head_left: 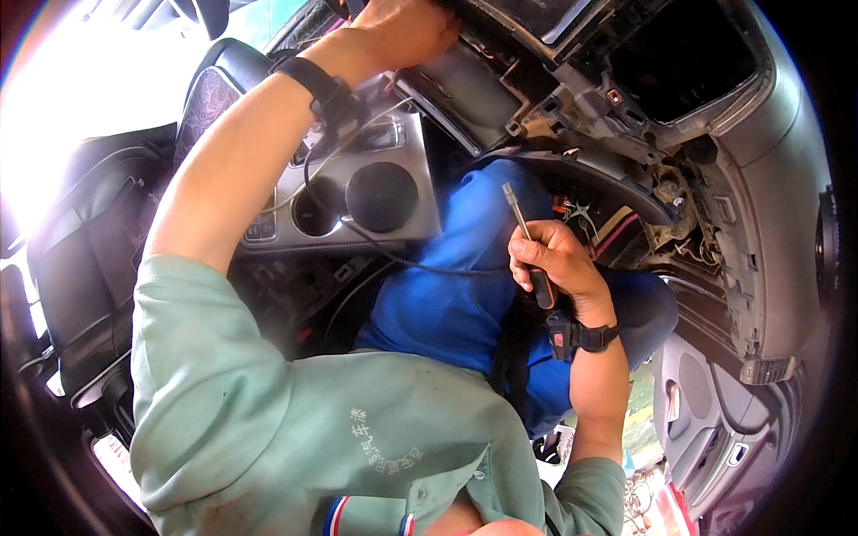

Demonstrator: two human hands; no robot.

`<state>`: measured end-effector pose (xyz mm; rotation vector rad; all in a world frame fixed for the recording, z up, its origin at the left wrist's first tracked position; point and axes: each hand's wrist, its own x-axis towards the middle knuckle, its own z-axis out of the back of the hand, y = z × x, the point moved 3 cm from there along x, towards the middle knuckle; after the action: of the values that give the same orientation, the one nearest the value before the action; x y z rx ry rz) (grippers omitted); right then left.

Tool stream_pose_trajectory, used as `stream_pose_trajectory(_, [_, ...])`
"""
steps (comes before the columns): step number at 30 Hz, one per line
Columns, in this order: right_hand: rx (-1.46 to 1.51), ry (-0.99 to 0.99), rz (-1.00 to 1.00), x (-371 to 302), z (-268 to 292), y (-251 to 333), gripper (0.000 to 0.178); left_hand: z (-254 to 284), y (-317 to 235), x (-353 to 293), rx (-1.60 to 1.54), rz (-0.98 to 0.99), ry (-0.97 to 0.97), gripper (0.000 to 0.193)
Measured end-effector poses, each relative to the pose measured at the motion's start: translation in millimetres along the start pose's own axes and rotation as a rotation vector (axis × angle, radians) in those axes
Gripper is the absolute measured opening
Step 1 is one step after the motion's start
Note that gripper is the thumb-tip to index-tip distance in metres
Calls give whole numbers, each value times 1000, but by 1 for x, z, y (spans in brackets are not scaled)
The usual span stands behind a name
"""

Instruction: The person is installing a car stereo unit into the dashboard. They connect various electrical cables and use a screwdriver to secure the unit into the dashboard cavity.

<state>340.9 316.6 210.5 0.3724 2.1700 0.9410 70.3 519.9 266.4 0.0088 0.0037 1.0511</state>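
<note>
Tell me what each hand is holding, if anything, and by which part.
The right hand holds a screwdriver-like tool by the front of its black-and-orange handle. Whether the left hand holds anything cannot be told.

Screwdriver: silver shaft, black handle with orange. Shirt: pale green, white lettering on chest. Collar: green, edged in red, white and blue stripes. Trousers: bright blue. Left wrist strap: black. Right wrist strap: black; device black with red patch. Console panel: silver-grey. Cable: black. Seat: black. Door panel: grey.
</note>
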Motion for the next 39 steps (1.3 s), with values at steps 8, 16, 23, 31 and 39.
stream_pose_trajectory(8, [41,10,68,-4,-3,-3,29,-1,17,-24,119,-171,-450,24])
stream_pose_trajectory(16, [641,31,72,-22,-18,-42,32,48,-170,-117,-698,-130,-180,17])
stream_pose_trajectory(23, [970,-315,405,-49,54,-99,22,-36,-299,-84,-778,-349,-4,20])
stream_pose_trajectory(31, [1097,-587,476,-62,116,-142,27,-94,-347,-57,-993,-353,170,36])
stream_pose_trajectory(39, [-1247,-897,-179,-26,246,-211,33,-45,-292,-89,-815,-128,162,48])
